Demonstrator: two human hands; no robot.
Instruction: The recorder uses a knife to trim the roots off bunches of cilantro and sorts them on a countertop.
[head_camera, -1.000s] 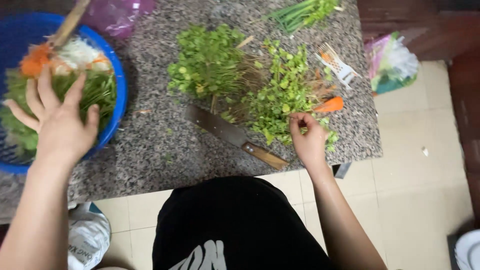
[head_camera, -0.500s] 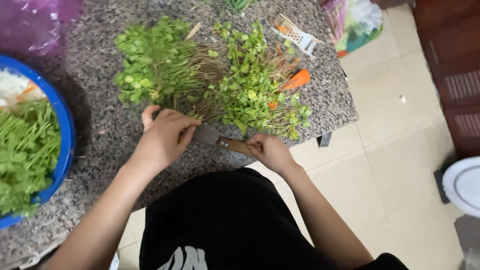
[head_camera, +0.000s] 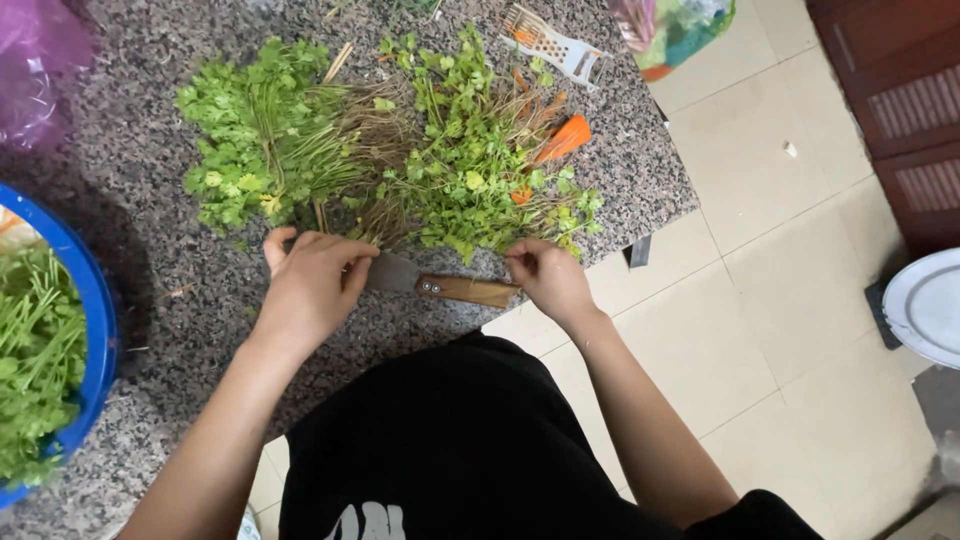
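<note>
Since half a second ago our hands have barely shifted — the view just tipped so more of the blue basin (head_camera: 85, 330) shows at left. From the head camera, our left hand (head_camera: 310, 290) lies curled over the blade of the knife (head_camera: 440, 285), fingers bent down on it. Our right hand (head_camera: 545, 278) sits at the wooden handle's end, fingertips pinched at green sprigs — whether it grips the handle, we can't tell. Knife lies flat on the granite counter (head_camera: 150, 150), just below the herb pile (head_camera: 400, 150); an orange carrot piece (head_camera: 565, 135) sits among the herbs.
</note>
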